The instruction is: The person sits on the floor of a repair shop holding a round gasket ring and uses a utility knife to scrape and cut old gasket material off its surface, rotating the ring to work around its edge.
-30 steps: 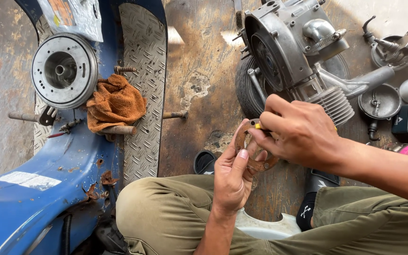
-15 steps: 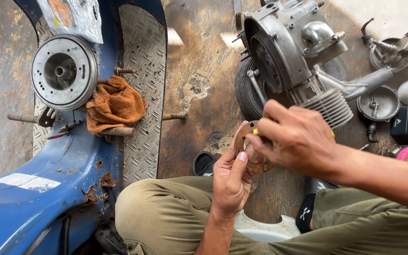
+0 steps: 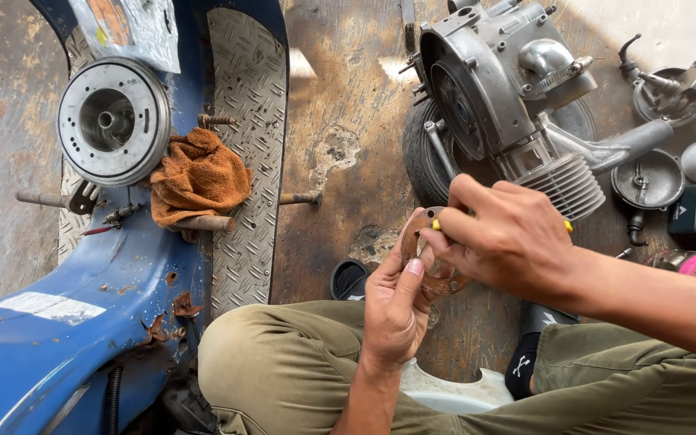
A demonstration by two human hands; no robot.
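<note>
Left hand [image 3: 396, 310] is pinching a small round rust-brown metal plate [image 3: 424, 242] between thumb and fingers, holding it up above the lap, over the stained concrete floor [image 3: 340, 129] just in front of the knees. Right hand [image 3: 509, 238] is closing around a thin yellow-handled tool [image 3: 438, 226], only the yellow ends showing past the fingers; its tip is touching the plate's upper edge. Both hands clenched on their items, hands touching each other at the plate. What the tip is doing on the plate is hidden by the fingers.

Judgement on doing this well: keep the plate braced flat against the left fingers so it is not twisting, keep the tool tip low and controlled, work with small pressure so it is not slipping into the left thumb.

Further out: a grey cast-metal scooter engine with finned cylinder [image 3: 509, 105] is lying on the floor beyond the hands, resting on a small black tyre [image 3: 420, 161]. To the left a blue scooter body with chequer-plate footboard [image 3: 239, 145] is carrying a round silver flywheel [image 3: 113, 121] and a crumpled orange rag [image 3: 199, 177] just beside it. A dark round cover [image 3: 648, 181] and other loose parts are sitting near the right edge. Olive trousers [image 3: 283, 370] filling the bottom of view.
</note>
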